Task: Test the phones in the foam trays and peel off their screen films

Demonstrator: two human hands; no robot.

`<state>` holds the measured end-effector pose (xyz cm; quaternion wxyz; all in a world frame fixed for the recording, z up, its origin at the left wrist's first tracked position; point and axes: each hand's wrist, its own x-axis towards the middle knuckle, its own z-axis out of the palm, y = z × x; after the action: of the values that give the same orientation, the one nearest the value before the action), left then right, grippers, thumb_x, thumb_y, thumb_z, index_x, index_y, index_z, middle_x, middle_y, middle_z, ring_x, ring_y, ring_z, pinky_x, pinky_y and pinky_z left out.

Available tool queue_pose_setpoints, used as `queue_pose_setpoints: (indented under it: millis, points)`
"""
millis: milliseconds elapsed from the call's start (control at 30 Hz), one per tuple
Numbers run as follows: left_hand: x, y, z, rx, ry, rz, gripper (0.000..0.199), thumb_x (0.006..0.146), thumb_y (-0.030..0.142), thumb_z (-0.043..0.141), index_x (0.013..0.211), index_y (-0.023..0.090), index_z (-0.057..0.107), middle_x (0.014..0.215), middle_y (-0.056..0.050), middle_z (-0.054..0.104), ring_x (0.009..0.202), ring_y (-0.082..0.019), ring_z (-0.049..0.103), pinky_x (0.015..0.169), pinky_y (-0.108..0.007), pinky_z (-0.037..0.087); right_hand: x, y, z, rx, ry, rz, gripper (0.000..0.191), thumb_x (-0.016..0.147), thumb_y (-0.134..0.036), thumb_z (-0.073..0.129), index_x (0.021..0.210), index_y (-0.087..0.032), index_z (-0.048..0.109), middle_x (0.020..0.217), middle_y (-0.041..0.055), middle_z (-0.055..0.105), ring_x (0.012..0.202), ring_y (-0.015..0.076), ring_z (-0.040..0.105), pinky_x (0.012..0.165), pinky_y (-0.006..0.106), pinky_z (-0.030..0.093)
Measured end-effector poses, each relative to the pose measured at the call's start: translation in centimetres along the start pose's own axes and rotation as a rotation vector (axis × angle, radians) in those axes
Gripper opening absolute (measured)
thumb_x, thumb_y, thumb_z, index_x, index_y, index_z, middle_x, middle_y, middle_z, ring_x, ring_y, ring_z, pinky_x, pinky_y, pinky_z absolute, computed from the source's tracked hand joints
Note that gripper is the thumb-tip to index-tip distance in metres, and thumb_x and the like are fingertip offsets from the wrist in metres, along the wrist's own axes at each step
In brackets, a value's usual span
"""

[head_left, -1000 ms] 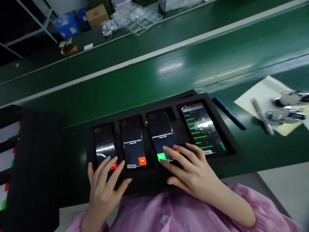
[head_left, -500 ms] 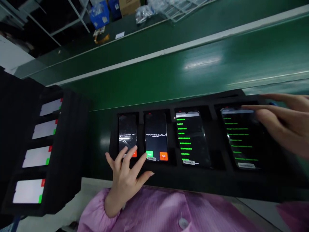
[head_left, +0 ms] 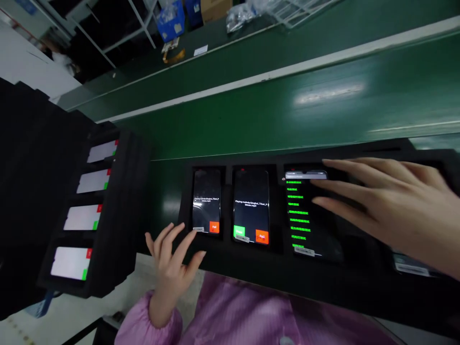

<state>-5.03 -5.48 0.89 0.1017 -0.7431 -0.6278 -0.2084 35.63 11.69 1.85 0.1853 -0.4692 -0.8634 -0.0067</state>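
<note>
Both hands (head_left: 388, 211) spread, empty, over black phone tray (head_left: 230, 268) on green conveyor belt (head_left: 251, 110).

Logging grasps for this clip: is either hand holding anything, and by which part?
Nothing is held. The left hand hovers open by the tray; the right hand is spread flat over a phone.

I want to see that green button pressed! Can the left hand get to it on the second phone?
Probably yes. The left hand hovers open beside the tray, and nothing lies between its fingers and the green button.
</note>
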Motion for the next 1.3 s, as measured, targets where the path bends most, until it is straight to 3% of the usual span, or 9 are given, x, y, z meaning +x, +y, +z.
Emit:
queue_pose_setpoints:
  millis: [167, 300, 433, 633, 767, 900, 1000, 1100, 1300]
  points:
    - [-0.5, -1.4, 0.0, 0.051, 0.006, -0.008, 0.033, 0.097, 0.029, 0.071, 0.130, 0.027, 0.074, 0.133, -0.012, 0.069, 0.132, -0.029, 0.061, 0.138, -0.057, 0.009, 4.6, -3.1, 2.0, -0.204, 0.047, -0.134, 0.069, 0.115, -0.055, 0.022, 0.121, -0.015, 0.078, 0.150, 0.0195, 0.062, 0.131, 0.0407, 0.058, 0.092, 0.057, 0.049]
    - [-0.8, -1.2, 0.7, 0.073, -0.061, -0.035, 0.033, 0.100, 0.030, 0.068, 0.132, 0.026, 0.075, 0.140, -0.013, 0.066, 0.136, -0.031, 0.058, 0.136, -0.063, 0.007, 3.2, -3.8, 1.6, -0.268, 0.106, -0.223, 0.069, 0.116, -0.046, 0.021, 0.111, -0.010, 0.080, 0.141, 0.0215, 0.068, 0.128, 0.0427, 0.059, 0.089, 0.057, 0.051]
    - [-0.1, -1.8, 0.2, 0.060, -0.169, -0.030, 0.035, 0.105, 0.039, 0.059, 0.136, 0.031, 0.073, 0.153, -0.012, 0.058, 0.146, -0.035, 0.048, 0.132, -0.071, 0.003, 1.7, -4.7, -0.5, -0.219, 0.048, -0.311, 0.069, 0.116, -0.039, 0.021, 0.092, -0.021, 0.083, 0.134, 0.0158, 0.073, 0.119, 0.0406, 0.063, 0.081, 0.052, 0.050]
    - [9.0, -4.2, 2.4, -0.010, -0.196, -0.109, 0.043, 0.108, 0.048, 0.049, 0.142, 0.032, 0.070, 0.155, -0.015, 0.056, 0.148, -0.041, 0.047, 0.123, -0.086, 0.015, 6.5, -8.0, 2.3, -0.116, 0.018, -0.231, 0.045, 0.114, -0.046, 0.044, 0.135, -0.020, 0.073, 0.154, 0.0157, 0.060, 0.134, 0.0376, 0.058, 0.095, 0.053, 0.049]
    - [14.2, -4.8, 4.9, -0.043, -0.294, -0.101, 0.042, 0.109, 0.048, 0.049, 0.143, 0.034, 0.069, 0.164, -0.014, 0.049, 0.153, -0.042, 0.041, 0.118, -0.092, 0.014, 8.3, -9.5, 4.6, -0.117, -0.029, -0.178, 0.042, 0.109, -0.048, 0.058, 0.129, -0.015, 0.075, 0.159, 0.0180, 0.056, 0.140, 0.0383, 0.053, 0.104, 0.055, 0.046]
    - [12.5, -5.1, 4.1, -0.099, -0.278, 0.033, 0.034, 0.110, 0.043, 0.050, 0.133, 0.038, 0.075, 0.157, -0.008, 0.059, 0.152, -0.037, 0.044, 0.123, -0.087, 0.012, 5.3, -9.4, 3.3, -0.037, -0.010, -0.231, 0.030, 0.106, -0.050, 0.064, 0.110, -0.026, 0.080, 0.151, 0.0074, 0.064, 0.136, 0.0319, 0.056, 0.105, 0.051, 0.045]
    - [10.1, -5.6, 2.7, -0.100, -0.134, 0.053, 0.038, 0.109, 0.041, 0.053, 0.143, 0.034, 0.068, 0.154, -0.011, 0.062, 0.147, -0.034, 0.052, 0.128, -0.079, 0.014, 3.8, -8.9, 2.2, 0.007, 0.040, -0.210, 0.025, 0.107, -0.042, 0.063, 0.117, -0.026, 0.079, 0.148, 0.0090, 0.066, 0.133, 0.0320, 0.057, 0.100, 0.049, 0.045]
    - [9.5, -5.9, 2.2, -0.080, -0.029, -0.005, 0.038, 0.107, 0.042, 0.058, 0.140, 0.029, 0.069, 0.148, -0.013, 0.065, 0.141, -0.034, 0.058, 0.128, -0.077, 0.017, 4.6, -8.9, 2.5, -0.022, 0.043, -0.192, 0.023, 0.106, -0.037, 0.065, 0.120, -0.024, 0.077, 0.148, 0.0115, 0.065, 0.131, 0.0334, 0.059, 0.099, 0.050, 0.046]
    - [10.5, -5.6, 3.4, -0.036, -0.132, 0.022, 0.032, 0.106, 0.041, 0.059, 0.134, 0.032, 0.072, 0.145, -0.012, 0.066, 0.141, -0.039, 0.057, 0.119, -0.089, 0.019, 6.8, -9.8, 4.8, -0.044, 0.011, -0.226, 0.023, 0.104, -0.039, 0.069, 0.119, -0.024, 0.077, 0.155, 0.0123, 0.061, 0.135, 0.0352, 0.058, 0.100, 0.053, 0.047]
